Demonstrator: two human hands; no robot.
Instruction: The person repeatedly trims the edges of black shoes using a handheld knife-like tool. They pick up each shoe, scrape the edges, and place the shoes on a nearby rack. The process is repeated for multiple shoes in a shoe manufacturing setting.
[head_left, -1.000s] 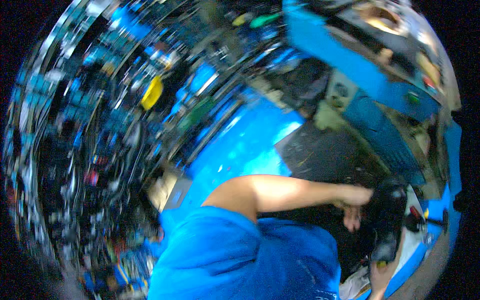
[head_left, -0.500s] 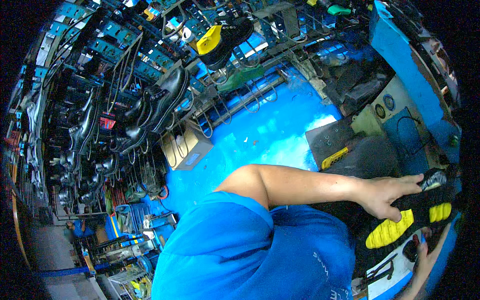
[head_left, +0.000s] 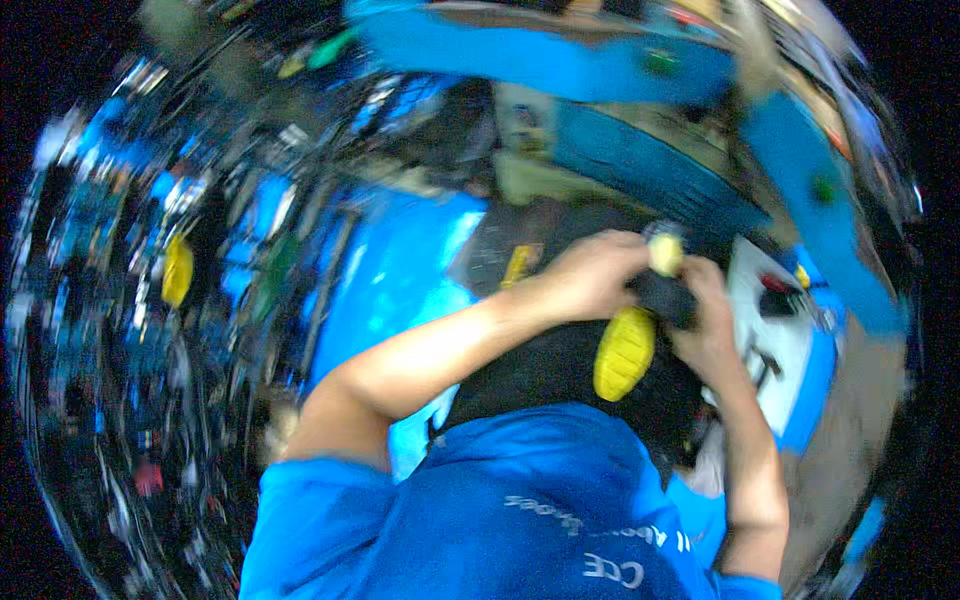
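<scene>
A black shoe (head_left: 665,300) lies between my hands in front of my body, sole up. A large yellow ribbed patch (head_left: 624,355) covers its forefoot end, nearest my chest. At the far end a pale yellow spot (head_left: 665,255) shows, blurred. My left hand (head_left: 603,275) is closed on the left side of the shoe, fingers by the far end. My right hand (head_left: 705,320) grips the opposite side with its fingers curled over. Motion smears the fingertips, and the shoe's underside is hidden.
To the right stands a white-topped surface (head_left: 770,345) with dark tools. Blue machine framing (head_left: 540,55) arches ahead. A yellow piece (head_left: 520,265) rests on a dark surface beyond my left forearm. Blurred racks (head_left: 180,400) fill the left side, beside blue flooring (head_left: 400,250).
My view has swung to the right, so the shoe and hands now sit nearer the middle. My right hand has come up from below the shoe to grip it opposite my left.
</scene>
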